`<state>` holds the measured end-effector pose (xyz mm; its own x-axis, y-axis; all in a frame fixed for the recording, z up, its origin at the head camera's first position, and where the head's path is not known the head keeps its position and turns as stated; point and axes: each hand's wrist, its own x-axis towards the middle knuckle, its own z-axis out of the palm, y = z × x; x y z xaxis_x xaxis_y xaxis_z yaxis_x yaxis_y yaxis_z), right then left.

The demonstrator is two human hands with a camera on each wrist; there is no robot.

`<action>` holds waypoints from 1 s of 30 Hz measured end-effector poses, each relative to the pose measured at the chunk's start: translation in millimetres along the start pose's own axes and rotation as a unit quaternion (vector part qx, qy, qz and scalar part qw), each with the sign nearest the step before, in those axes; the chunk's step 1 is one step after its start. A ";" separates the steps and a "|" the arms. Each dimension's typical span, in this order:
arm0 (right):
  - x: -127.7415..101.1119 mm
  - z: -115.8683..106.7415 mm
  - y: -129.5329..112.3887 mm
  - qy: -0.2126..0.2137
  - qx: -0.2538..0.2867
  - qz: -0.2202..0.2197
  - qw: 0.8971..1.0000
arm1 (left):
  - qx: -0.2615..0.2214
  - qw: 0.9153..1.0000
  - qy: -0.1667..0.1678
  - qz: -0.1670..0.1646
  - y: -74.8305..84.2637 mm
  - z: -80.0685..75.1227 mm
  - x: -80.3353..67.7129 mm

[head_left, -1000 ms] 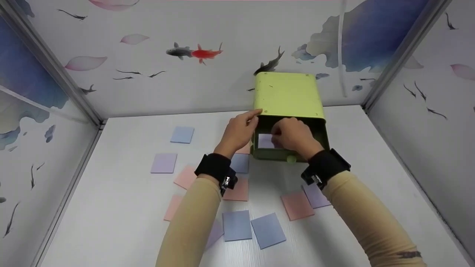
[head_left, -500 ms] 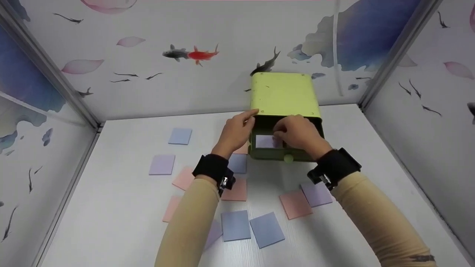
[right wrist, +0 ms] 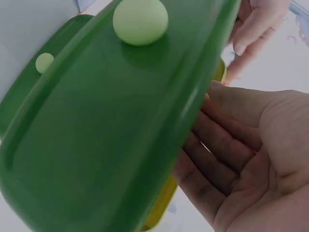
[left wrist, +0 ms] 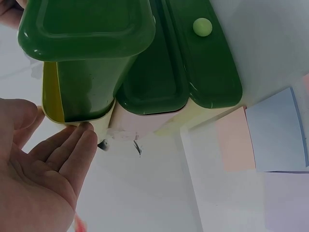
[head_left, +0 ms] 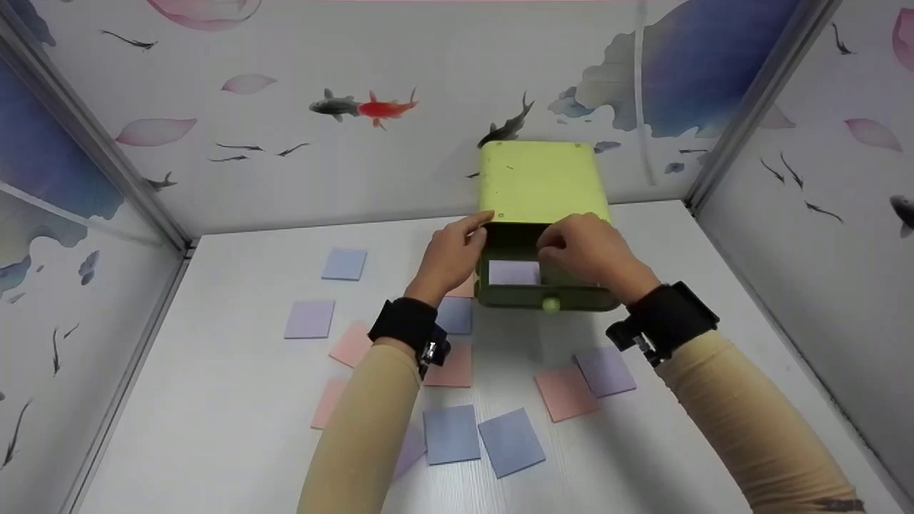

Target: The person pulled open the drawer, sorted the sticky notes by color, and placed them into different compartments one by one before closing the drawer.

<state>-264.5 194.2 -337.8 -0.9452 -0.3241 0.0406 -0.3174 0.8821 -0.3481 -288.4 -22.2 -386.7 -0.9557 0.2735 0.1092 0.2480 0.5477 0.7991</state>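
The lavender card [head_left: 514,272] lies flat in the pulled-out top drawer [head_left: 546,294] of the green drawer box [head_left: 541,182] at the back of the counter [head_left: 235,400]. The right hand [head_left: 590,251] hovers over it, fingers loose and holding nothing; the left hand [head_left: 451,255] touches the box's corner with straight fingers. One card looks stowed; about a dozen loose cards [head_left: 451,433] remain on the counter.

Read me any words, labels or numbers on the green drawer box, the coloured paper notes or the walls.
None can be read. The yellow-green drawer box is unmarked, the lilac note in the open drawer and the pastel paper notes on the table look blank, and the walls show only painted fish.
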 end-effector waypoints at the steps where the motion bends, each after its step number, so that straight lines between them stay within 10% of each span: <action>1: -2.0 -2.5 1.1 0.001 -0.001 0.001 1.000 | 0.001 1.000 0.000 0.000 -0.1 0.0 -0.2; 13: -26.0 -32.5 23.9 0.056 0.006 -0.007 0.998 | -0.006 1.000 0.003 0.001 -1.7 0.9 0.0; 30: -42.0 -33.5 86.5 0.021 -0.003 0.070 0.997 | -0.007 1.000 0.006 0.004 -2.2 1.9 -2.2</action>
<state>-254.8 295.6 -338.3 -0.9825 -0.1835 0.0320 -0.1831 0.9195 -0.3480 -286.6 -22.5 -389.8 -0.9556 0.2686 0.1215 0.2528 0.5347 0.8064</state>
